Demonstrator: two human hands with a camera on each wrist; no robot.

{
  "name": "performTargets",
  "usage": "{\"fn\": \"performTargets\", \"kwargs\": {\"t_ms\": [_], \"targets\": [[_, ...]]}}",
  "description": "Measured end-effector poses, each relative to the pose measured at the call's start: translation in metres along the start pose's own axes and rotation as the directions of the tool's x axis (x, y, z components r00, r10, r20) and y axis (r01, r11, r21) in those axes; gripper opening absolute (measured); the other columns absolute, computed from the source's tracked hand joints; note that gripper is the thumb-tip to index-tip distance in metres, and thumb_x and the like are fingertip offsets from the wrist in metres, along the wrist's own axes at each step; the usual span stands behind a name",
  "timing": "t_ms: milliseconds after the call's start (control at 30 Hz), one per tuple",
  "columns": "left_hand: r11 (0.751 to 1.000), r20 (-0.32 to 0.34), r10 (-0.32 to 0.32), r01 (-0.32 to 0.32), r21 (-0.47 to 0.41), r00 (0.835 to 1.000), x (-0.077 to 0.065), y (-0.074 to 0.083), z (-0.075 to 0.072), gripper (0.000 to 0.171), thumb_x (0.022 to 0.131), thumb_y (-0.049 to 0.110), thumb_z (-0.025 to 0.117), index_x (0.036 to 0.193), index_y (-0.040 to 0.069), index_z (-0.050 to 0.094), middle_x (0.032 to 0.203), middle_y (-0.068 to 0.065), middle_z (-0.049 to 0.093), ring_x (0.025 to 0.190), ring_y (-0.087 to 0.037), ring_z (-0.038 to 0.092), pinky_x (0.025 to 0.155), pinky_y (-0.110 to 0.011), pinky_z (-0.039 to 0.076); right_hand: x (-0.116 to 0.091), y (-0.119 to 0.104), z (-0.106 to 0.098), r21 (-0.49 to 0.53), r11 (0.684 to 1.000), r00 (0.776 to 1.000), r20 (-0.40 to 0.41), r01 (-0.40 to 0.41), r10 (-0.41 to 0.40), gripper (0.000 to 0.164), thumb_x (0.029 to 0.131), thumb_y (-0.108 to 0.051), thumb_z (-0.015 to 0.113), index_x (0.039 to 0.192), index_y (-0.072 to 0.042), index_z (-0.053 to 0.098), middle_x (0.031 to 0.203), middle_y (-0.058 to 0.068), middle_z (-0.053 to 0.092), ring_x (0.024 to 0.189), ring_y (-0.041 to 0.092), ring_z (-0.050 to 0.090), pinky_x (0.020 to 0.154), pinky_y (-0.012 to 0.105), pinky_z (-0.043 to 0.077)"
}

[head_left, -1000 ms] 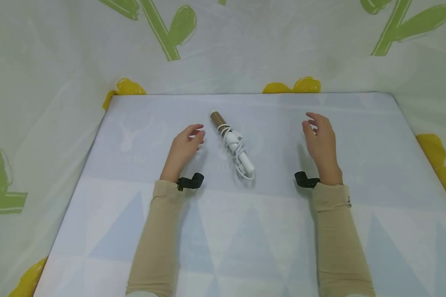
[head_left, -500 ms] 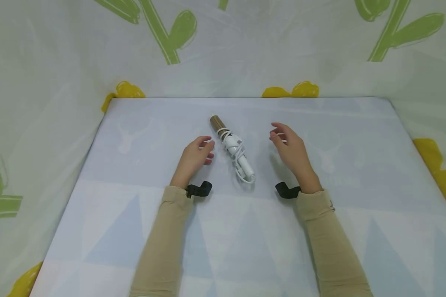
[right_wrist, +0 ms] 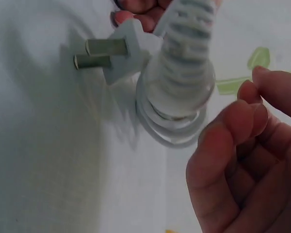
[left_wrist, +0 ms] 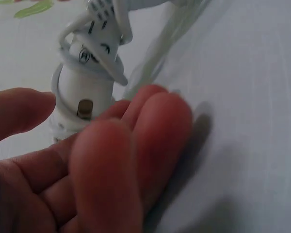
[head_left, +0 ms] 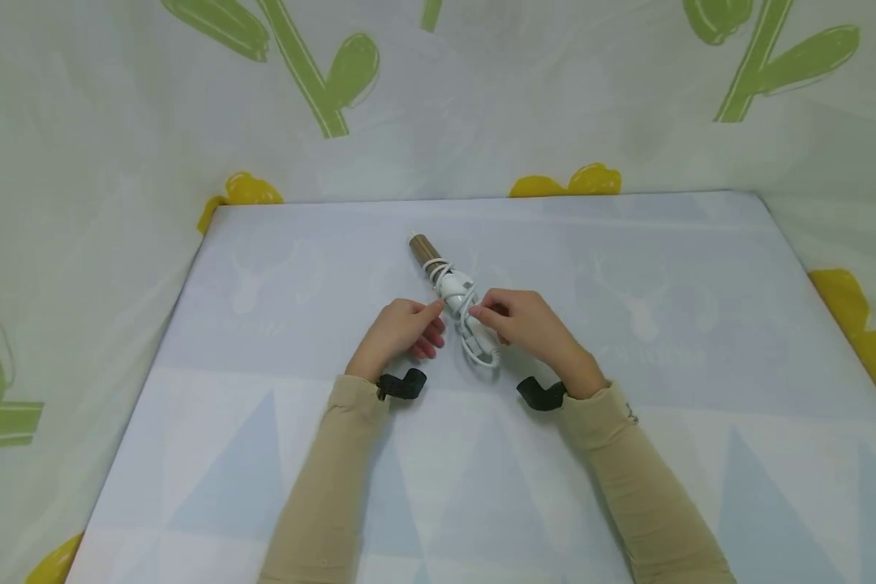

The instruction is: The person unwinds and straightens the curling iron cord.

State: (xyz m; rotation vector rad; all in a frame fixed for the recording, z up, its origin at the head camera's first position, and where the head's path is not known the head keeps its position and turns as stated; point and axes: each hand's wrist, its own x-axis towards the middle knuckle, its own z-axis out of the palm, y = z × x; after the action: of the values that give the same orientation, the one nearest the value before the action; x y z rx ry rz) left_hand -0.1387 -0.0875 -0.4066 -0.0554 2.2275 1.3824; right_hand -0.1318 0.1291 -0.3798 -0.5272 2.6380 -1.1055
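One worktop (head_left: 139,454): spread flat beneath both arms, printed pale blue and white.
Hanging cloth (head_left: 467,105): rises past the far edge and down both sides, green and yellow print.
Two beige sleeves (head_left: 321,495): enter from the near side, left and right of centre.
Corded wand (head_left: 456,286): lies on the worktop between the hands, long axis slanting far left to near right, brown barrel (head_left: 423,251) at the far end.
Left hand (head_left: 400,328): just left of the wand's middle, fingers loosely bent, thumb apart, no grip showing; contact hard to tell.
Right hand (head_left: 531,326): at the right of the near half, about equally close; fingers bent toward the thumb, nothing plainly held.
White cord (left_wrist: 101,59): wound in loops round the wand, coming between fingers and body.
Black wrist mounts (head_left: 403,384): one inside each wrist.
Plug (right_wrist: 126,51): beside the wand, two prongs outward.
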Motion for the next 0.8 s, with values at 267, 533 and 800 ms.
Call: {"fn": "performTargets", "kwargs": {"t_ms": [267, 533, 800], "targets": [[1.0, 0.179, 0.017, -0.017, -0.001, 0.984, -0.002, 0.003, 0.014, 0.055, 0.095, 0.052, 0.036, 0.089, 0.007, 0.067, 0.074, -0.008, 0.07, 0.058, -0.024, 0.066, 0.045, -0.027, 0.046, 0.001, 0.0, 0.006, -0.06, 0.998, 0.999, 0.022, 0.036, -0.035, 0.024, 0.089, -0.035, 0.06, 0.077, -0.015, 0.061, 0.055, -0.002, 0.051, 0.048, 0.013, 0.048, 0.048, 0.028, 0.039], [0.999, 0.214, 0.046, -0.043, -0.018, 0.976, 0.001, 0.003, 0.017, 0.057, 0.095, 0.053, 0.035, 0.086, 0.007, 0.068, 0.074, -0.008, 0.07, 0.059, -0.025, 0.067, 0.043, -0.027, 0.044, 0.004, -0.001, 0.008, -0.063, 0.998, 0.999, 0.046, -0.021, 0.024, 0.025, 0.089, -0.036, 0.06, 0.075, -0.015, 0.062, 0.056, -0.002, 0.056, 0.048, 0.012, 0.054, 0.049, 0.029, 0.042], [0.998, 0.115, 0.043, -0.048, 0.046, 0.992, -0.002, 0.003, 0.016, 0.057, 0.091, 0.056, 0.042, 0.075, 0.006, 0.062, 0.061, -0.007, 0.061, 0.05, -0.019, 0.059, 0.046, -0.029, 0.045, 0.006, 0.004, 0.013, 0.007, 0.995, 0.993, 0.054, -0.102, 0.101, 0.028, 0.09, -0.035, 0.057, 0.077, -0.012, 0.062, 0.059, 0.001, 0.058, 0.051, 0.014, 0.056, 0.051, 0.029, 0.045]]}}
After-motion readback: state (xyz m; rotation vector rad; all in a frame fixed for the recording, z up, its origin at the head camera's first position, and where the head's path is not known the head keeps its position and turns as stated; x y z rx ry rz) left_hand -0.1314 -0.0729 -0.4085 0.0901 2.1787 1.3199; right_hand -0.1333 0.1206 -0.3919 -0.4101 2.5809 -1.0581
